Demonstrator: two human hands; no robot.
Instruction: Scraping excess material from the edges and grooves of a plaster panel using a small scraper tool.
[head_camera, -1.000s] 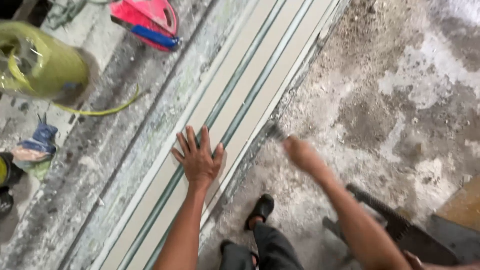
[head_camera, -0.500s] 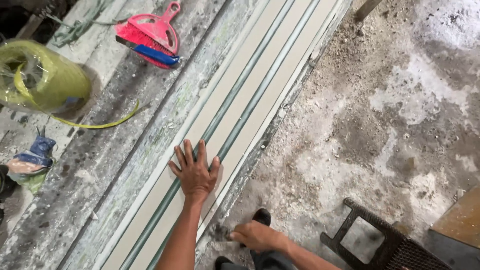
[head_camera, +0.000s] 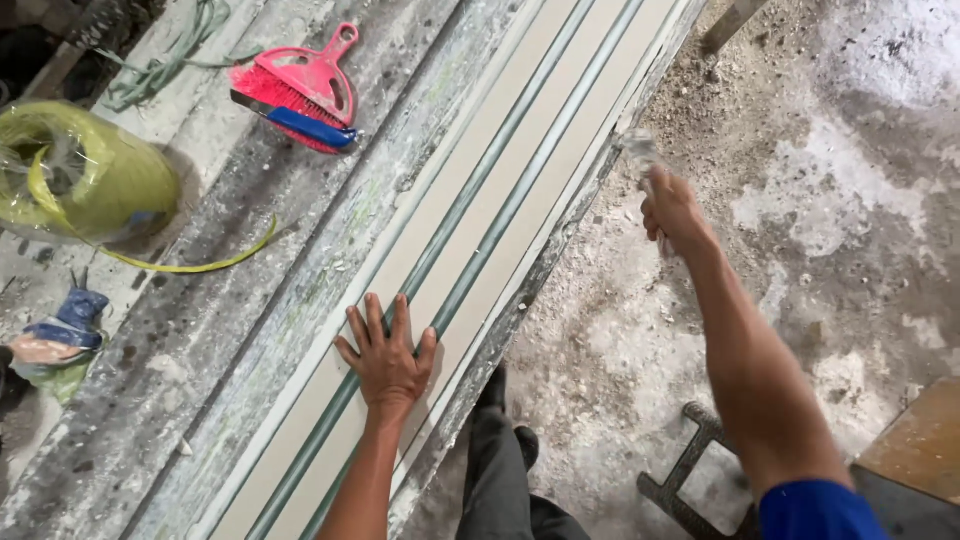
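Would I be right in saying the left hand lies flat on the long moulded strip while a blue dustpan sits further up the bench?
Not quite: the dustpan is red, with a blue-handled brush on it. The head view shows the left hand flat on the long moulded strip.

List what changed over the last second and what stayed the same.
The right hand went from open over the floor beside the moulding, down toward the foot, then up and forward to the bench edge, now closed on a blurred pale tool that cannot be identified. The left hand stayed flat, fingers spread, on the long cream moulding strips. The red dustpan and brush and the yellow-green roll did not move on the bench.
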